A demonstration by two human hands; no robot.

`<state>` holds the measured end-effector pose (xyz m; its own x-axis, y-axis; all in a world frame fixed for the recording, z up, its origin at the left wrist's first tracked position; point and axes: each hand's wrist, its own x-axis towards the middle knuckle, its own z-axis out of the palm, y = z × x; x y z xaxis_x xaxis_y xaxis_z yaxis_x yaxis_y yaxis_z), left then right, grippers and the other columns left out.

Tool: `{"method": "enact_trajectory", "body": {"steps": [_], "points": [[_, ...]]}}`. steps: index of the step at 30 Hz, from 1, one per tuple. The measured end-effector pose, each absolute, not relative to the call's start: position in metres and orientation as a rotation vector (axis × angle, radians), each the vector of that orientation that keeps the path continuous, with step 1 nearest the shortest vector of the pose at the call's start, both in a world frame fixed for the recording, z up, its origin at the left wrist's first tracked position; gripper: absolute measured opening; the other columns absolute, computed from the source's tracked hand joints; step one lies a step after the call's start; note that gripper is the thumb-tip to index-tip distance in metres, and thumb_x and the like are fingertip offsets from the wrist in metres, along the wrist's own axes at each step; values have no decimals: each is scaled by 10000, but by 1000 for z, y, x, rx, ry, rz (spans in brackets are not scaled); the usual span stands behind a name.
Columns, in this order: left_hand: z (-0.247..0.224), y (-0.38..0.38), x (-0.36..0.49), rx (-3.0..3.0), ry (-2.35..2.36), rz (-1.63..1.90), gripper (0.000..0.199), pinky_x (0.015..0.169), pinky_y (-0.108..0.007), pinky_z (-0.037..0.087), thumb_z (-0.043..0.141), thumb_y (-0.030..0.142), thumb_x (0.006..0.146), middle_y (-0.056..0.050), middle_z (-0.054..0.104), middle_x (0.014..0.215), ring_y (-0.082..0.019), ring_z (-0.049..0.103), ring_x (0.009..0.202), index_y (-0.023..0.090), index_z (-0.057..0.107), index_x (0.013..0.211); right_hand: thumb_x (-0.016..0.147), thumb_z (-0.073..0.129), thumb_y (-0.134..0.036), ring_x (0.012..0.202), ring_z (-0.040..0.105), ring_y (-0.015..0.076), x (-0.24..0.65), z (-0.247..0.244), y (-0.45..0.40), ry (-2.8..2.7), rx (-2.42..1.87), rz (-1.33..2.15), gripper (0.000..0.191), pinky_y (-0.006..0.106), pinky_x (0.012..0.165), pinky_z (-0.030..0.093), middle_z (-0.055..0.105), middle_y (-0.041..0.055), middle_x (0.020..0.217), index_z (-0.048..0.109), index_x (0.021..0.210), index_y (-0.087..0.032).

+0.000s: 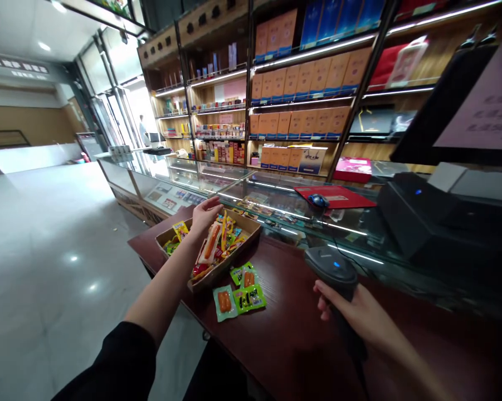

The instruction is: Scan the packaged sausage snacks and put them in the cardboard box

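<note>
My right hand [351,309] is wrapped round the handle of a black barcode scanner [332,266] with a small blue light, held above the dark red-brown table [288,328]. My left hand [204,216] is over a cardboard box [223,271], its fingers stretched out near the top of a thin yellow packet [224,231]. Whether the fingertips touch that packet I cannot tell. In the box lie many small snack packets and a larger wrapped sausage [212,241]. Several small green sausage packets [249,298] lie on the table beside the box.
A glass display counter [267,192] runs behind the table, with a red folder [338,196] and a computer mouse [318,200] on it. At the right stand a dark screen [455,106] and a black machine [426,217]. Shelves of boxes [305,81] line the wall.
</note>
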<state>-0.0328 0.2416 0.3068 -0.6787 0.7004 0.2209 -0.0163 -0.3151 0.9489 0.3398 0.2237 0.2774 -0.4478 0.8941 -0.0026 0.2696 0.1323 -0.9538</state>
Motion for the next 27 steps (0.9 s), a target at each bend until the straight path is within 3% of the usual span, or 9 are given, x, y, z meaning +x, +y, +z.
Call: {"method": "enact_trajectory", "body": {"steps": [7, 15, 18, 22, 24, 27], "points": [[291, 236, 5, 1023, 1436, 1913, 448, 740, -301, 527, 827, 285, 582, -107, 721, 990, -187, 667, 816, 152, 731, 998, 730, 665, -641, 489, 621, 187, 339, 282, 220, -1789, -1121, 1333, 481, 318, 515, 500, 645, 52, 606, 565, 755, -172], [201, 206, 76, 1382, 1584, 1470, 314, 805, -357, 537, 747, 299, 697, -106, 728, 995, -239, 680, 894, 201, 743, 995, 707, 694, -631, 469, 628, 168, 344, 288, 219, -1715, -1103, 1389, 495, 282, 489, 491, 636, 25, 596, 549, 803, -167], [173, 190, 80, 1605, 1740, 1329, 278, 874, -394, 504, 689, 303, 751, -87, 714, 1015, -247, 659, 959, 238, 735, 1018, 711, 706, -604, 461, 624, 159, 347, 288, 220, -1682, -1116, 1389, 480, 266, 470, 477, 632, 18, 590, 545, 810, -163], [157, 184, 79, 1882, 1898, 1131, 252, 1085, -513, 291, 701, 306, 743, -82, 677, 1152, -308, 468, 1286, 264, 736, 989, 736, 703, -564, 463, 617, 150, 350, 290, 221, -1669, -1088, 1391, 443, 257, 458, 471, 626, 12, 592, 542, 832, -163], [154, 190, 80, 1905, 1945, 1049, 252, 1096, -533, 250, 691, 325, 756, -81, 670, 1172, -312, 450, 1301, 270, 731, 999, 745, 699, -555, 461, 610, 147, 353, 293, 221, -1651, -1084, 1382, 431, 256, 451, 473, 617, 8, 586, 541, 836, -164], [152, 209, 91, 1943, 1893, 1012, 246, 1072, -502, 296, 684, 319, 764, -93, 680, 1142, -305, 498, 1250, 254, 729, 997, 748, 700, -545, 457, 604, 144, 358, 297, 221, -1622, -1081, 1358, 424, 255, 446, 478, 611, 7, 583, 545, 836, -161]]}}
